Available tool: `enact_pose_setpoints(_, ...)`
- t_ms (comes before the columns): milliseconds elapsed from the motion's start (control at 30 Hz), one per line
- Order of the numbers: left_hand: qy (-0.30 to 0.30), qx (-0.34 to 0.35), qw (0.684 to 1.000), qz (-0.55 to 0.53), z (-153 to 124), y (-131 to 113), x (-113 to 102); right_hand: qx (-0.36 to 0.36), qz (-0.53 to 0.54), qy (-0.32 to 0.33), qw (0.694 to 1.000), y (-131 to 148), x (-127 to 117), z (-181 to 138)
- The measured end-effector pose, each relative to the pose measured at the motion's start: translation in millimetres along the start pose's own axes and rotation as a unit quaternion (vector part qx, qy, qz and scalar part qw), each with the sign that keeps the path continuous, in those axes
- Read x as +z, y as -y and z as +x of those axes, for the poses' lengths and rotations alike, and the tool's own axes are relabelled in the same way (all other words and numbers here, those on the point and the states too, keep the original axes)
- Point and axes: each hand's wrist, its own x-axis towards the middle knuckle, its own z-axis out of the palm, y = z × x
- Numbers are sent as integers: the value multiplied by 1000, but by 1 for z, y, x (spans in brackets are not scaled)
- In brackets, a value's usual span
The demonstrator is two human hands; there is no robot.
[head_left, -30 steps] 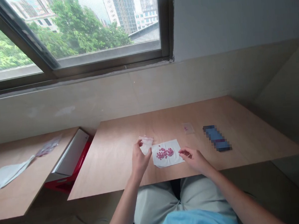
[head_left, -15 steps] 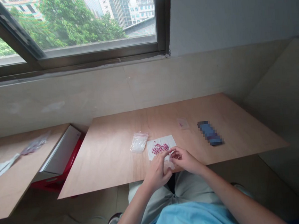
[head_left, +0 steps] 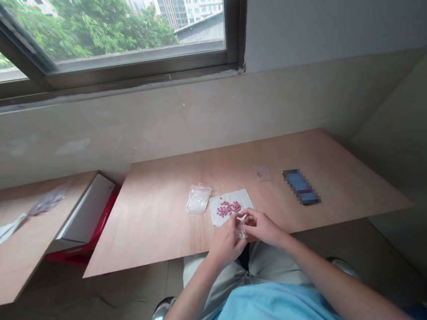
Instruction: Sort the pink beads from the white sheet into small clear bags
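Observation:
Between my two hands is a small clear plastic bag, held just over the table's front edge. My left hand has its fingers closed on the bag's left side. My right hand pinches it from the right near the top. Just beyond my fingertips lies a white sheet bearing a cluster of small pink-red beads. Whether anything is inside the held bag cannot be made out.
Left of the sheet lies a zip bag with whitish contents. Farther back is a small clear packet, and to its right a phone-like blurred object. A second table stands at the left beyond a gap with a red stool.
My left fingers have drawn in from an extended pose and closed on the small bag, which is now more upright between both hands. The view has tilted slightly downward.

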Motion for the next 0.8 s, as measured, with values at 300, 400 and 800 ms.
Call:
enact_pose_setpoints(300, 118, 38, 991, 41, 0, -12, -2, -79, -230, -11, 970, 3, 6, -9)
enact_pose_setpoints(400, 141, 55, 984, 90, -2, -10, 7, -108, -280, 24, 954, 7, 8, -13)
enact_pose_setpoints(800, 79, 18, 987, 137, 0, -3, 6, -180, -265, -51, 946, 10, 16, -14)
